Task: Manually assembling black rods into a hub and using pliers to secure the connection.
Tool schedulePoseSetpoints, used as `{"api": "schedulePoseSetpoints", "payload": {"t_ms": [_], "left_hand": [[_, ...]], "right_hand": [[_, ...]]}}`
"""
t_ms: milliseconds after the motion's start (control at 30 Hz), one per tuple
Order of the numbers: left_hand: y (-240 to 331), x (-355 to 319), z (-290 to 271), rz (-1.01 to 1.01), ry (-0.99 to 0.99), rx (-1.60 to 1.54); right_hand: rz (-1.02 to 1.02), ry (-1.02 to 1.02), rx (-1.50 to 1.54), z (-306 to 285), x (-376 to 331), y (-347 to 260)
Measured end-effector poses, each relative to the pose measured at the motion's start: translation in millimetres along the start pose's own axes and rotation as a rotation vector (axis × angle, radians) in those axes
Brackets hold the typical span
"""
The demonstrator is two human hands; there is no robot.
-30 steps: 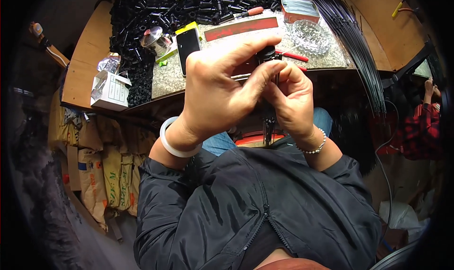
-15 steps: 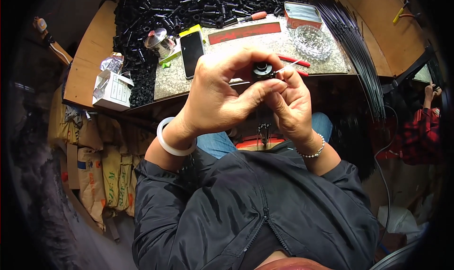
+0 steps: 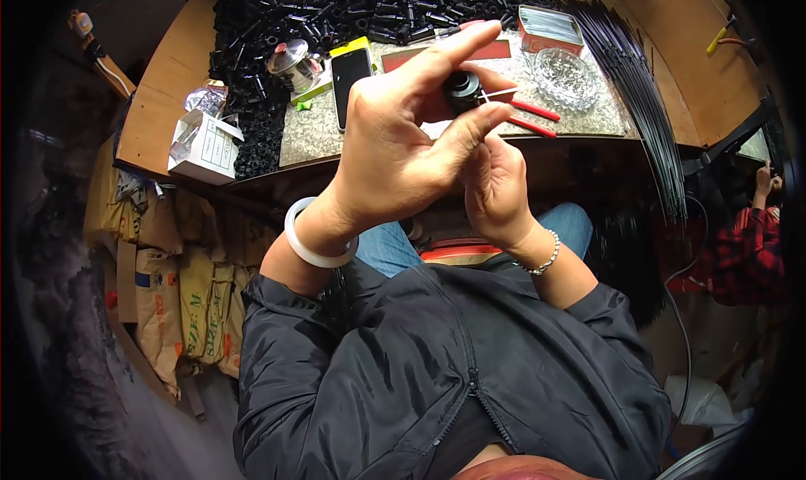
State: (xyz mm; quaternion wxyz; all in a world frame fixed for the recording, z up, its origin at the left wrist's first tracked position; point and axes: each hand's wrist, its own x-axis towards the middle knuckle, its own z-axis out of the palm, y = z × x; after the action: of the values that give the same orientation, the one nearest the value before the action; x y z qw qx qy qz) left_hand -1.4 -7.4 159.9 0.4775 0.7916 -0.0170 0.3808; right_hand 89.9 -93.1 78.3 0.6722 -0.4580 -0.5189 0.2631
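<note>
Head view. Your left hand [image 3: 395, 157] is raised over the near edge of the worktop [image 3: 168, 77], fingers partly spread, index finger stretched out toward the far side, thumb and middle finger curled toward a small black round part [image 3: 461, 88]. Your right hand [image 3: 495, 186] sits just behind and below the left, fingers bunched and pressed up against the left hand's fingers; whether it pinches the part itself you cannot tell from here. The black round part is held up between the two hands, above the near middle of the worktop. A thin pale pin [image 3: 497, 94] sticks out from it to the right.

On the worktop: a stone slab [image 3: 311, 131] lies along the near edge. A black phone [image 3: 350, 73] lies on its left half, a lidded metal cup [image 3: 291, 62] just left of the phone. A glass dish [image 3: 564, 77] stands toward the slab's right end, red-handled pliers [image 3: 529, 117] near it. A heap of black tube pieces [image 3: 336, 10] fills the far side. A bundle of long black rods [image 3: 638, 85] runs along the right edge. A small white box [image 3: 206, 144] sits at the near left corner.
</note>
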Motion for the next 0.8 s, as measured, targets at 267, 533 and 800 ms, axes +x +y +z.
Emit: {"api": "schedulePoseSetpoints", "payload": {"t_ms": [267,533,800], "left_hand": [[-9.8,-13.6,12.4,0.015,0.062,0.267],[-32.8,-31.8,22.5,-0.432,-0.012,-0.198],[-38.8,-40.5,33.9,-0.178,0.238,0.107]], "right_hand": [[-0.22,0.121,-0.321,1.9,-6.8,25.5],[-0.139,-0.155,-0.273,-11.2,-13.4,19.1],[-0.488,0.116,-0.864,-32.1,3.5,-43.4]]}}
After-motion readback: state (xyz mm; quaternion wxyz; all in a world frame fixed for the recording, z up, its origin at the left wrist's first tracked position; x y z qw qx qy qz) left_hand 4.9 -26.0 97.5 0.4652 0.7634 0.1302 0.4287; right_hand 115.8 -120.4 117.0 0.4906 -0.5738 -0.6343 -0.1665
